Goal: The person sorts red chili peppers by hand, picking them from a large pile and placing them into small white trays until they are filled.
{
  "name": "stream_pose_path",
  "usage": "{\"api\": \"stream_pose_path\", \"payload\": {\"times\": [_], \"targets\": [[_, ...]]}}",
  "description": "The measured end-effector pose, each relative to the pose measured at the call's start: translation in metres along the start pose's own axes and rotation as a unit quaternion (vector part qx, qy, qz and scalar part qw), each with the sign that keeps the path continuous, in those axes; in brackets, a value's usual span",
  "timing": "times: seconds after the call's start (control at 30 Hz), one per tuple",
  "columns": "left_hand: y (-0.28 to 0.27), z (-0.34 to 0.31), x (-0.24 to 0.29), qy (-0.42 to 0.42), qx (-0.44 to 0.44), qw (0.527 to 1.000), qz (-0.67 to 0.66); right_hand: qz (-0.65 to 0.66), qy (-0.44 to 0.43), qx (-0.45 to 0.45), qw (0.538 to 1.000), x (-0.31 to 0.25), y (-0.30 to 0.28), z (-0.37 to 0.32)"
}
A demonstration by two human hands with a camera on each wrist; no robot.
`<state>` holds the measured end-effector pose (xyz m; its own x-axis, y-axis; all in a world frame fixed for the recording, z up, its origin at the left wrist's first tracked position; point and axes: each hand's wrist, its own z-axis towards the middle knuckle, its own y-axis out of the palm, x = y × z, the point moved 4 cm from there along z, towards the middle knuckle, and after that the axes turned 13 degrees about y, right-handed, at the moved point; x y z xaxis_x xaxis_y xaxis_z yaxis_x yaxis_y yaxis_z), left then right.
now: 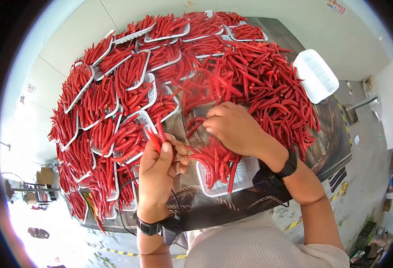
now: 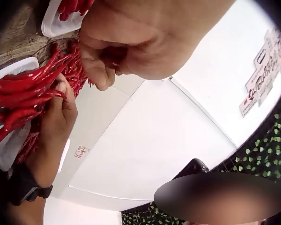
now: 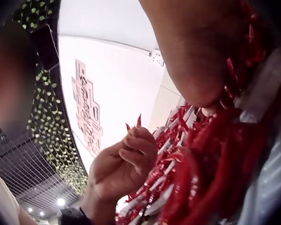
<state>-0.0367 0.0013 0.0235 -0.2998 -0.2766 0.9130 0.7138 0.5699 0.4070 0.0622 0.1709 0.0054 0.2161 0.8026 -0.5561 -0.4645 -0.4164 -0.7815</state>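
Observation:
In the head view the left hand point(image 1: 160, 161) pinches a few red chilies point(image 1: 155, 139) between thumb and fingers, above the table's near part. Chili tips poke out of that hand point(image 3: 124, 164) in the right wrist view. The right hand point(image 1: 234, 127) is bent downward beside the big loose chili pile point(image 1: 268, 89), just above a white tray point(image 1: 245, 176) partly filled with chilies point(image 1: 214, 163). Its fingertips are near some chilies, and whether they grip any is hidden. The left wrist view shows the right hand point(image 2: 58, 115) behind the tray's chilies point(image 2: 23, 93).
Many white trays filled with red chilies cover the table's left and back point(image 1: 129, 71). A stack of empty white trays point(image 1: 317, 76) stands at the right edge. Near the front left lie a few green and yellow chilies point(image 1: 89, 203). Thin black cables run by the left wrist.

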Motion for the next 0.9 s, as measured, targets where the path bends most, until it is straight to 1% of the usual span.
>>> {"api": "stream_pose_path", "payload": {"times": [0.03, 0.07, 0.1, 0.17, 0.2, 0.23, 0.27, 0.3, 0.33, 0.37, 0.4, 0.43, 0.47, 0.5, 0.57, 0.6, 0.63, 0.7, 0.73, 0.77, 0.8, 0.87, 0.9], "targets": [[-0.002, 0.000, 0.003, 0.033, 0.003, 0.999, -0.013, -0.031, 0.000, -0.015, 0.999, 0.000, -0.002, 0.000], [-0.007, 0.000, 0.003, 0.041, -0.008, 0.999, -0.010, -0.063, -0.001, -0.029, 0.998, -0.001, -0.005, 0.000], [-0.004, 0.001, 0.002, 0.043, -0.012, 0.999, -0.006, -0.062, -0.001, -0.024, 0.998, -0.004, -0.012, 0.000], [-0.002, 0.001, 0.003, 0.087, 0.082, 0.992, 0.041, 0.069, -0.006, 0.034, 0.997, -0.011, -0.033, -0.001], [-0.002, 0.003, 0.004, 0.100, 0.078, 0.989, 0.076, 0.069, -0.006, 0.035, 0.997, -0.017, -0.038, 0.000], [-0.001, 0.003, 0.002, 0.100, 0.077, 0.989, 0.077, 0.124, -0.040, 0.041, 0.991, -0.025, -0.043, 0.000], [0.001, 0.003, -0.001, 0.079, 0.063, 0.993, 0.059, 0.179, -0.073, 0.046, 0.980, -0.034, -0.047, -0.001], [0.003, 0.003, -0.003, 0.058, 0.048, 0.996, 0.042, 0.180, -0.073, 0.048, 0.980, -0.042, -0.046, -0.001], [0.006, 0.001, -0.004, 0.023, 0.023, 0.999, 0.043, 0.214, -0.066, 0.058, 0.973, -0.049, -0.046, -0.002], [0.006, 0.000, -0.010, 0.008, -0.016, 1.000, 0.011, 0.248, -0.059, 0.069, 0.964, -0.053, -0.046, -0.002], [0.008, 0.000, -0.013, -0.003, -0.029, 0.999, -0.017, 0.289, -0.052, 0.035, 0.955, -0.054, -0.042, 0.000], [0.013, 0.000, -0.015, -0.014, -0.041, 0.998, -0.045, 0.290, -0.053, 0.035, 0.955, -0.055, -0.040, 0.001], [0.015, -0.002, -0.016, -0.024, -0.002, 0.999, -0.043, 0.322, -0.026, 0.030, 0.946, -0.055, -0.037, 0.002], [0.012, -0.001, -0.013, -0.023, -0.002, 0.999, -0.042, 0.353, 0.000, 0.025, 0.935, -0.054, -0.035, 0.004], [0.011, -0.001, -0.010, -0.052, -0.072, 0.991, -0.102, 0.327, -0.010, 0.008, 0.945, -0.046, -0.035, 0.008], [0.008, 0.000, -0.012, -0.044, -0.062, 0.989, -0.130, 0.383, 0.052, -0.030, 0.922, -0.039, -0.033, 0.011], [0.006, -0.001, -0.012, -0.043, -0.063, 0.988, -0.131, 0.435, 0.114, -0.068, 0.891, -0.030, -0.031, 0.014], [-0.002, 0.000, -0.011, -0.031, -0.024, 0.994, -0.099, 0.322, 0.127, -0.092, 0.934, -0.002, -0.030, 0.018], [-0.003, 0.001, -0.010, -0.033, -0.014, 0.993, -0.116, 0.211, 0.053, -0.102, 0.971, 0.009, -0.026, 0.013], [-0.003, 0.001, -0.009, -0.030, -0.015, 0.992, -0.119, 0.096, -0.022, -0.111, 0.989, 0.017, -0.020, 0.010], [-0.003, 0.001, -0.007, -0.029, 0.000, 0.993, -0.118, 0.093, -0.024, -0.112, 0.989, 0.017, -0.019, 0.009], [-0.003, 0.001, -0.008, -0.033, 0.026, 0.991, -0.124, 0.009, -0.076, -0.100, 0.992, 0.009, -0.014, 0.000], [-0.004, 0.002, -0.009, -0.032, 0.026, 0.991, -0.126, 0.007, -0.076, -0.100, 0.992, 0.008, -0.013, 0.000]]}}
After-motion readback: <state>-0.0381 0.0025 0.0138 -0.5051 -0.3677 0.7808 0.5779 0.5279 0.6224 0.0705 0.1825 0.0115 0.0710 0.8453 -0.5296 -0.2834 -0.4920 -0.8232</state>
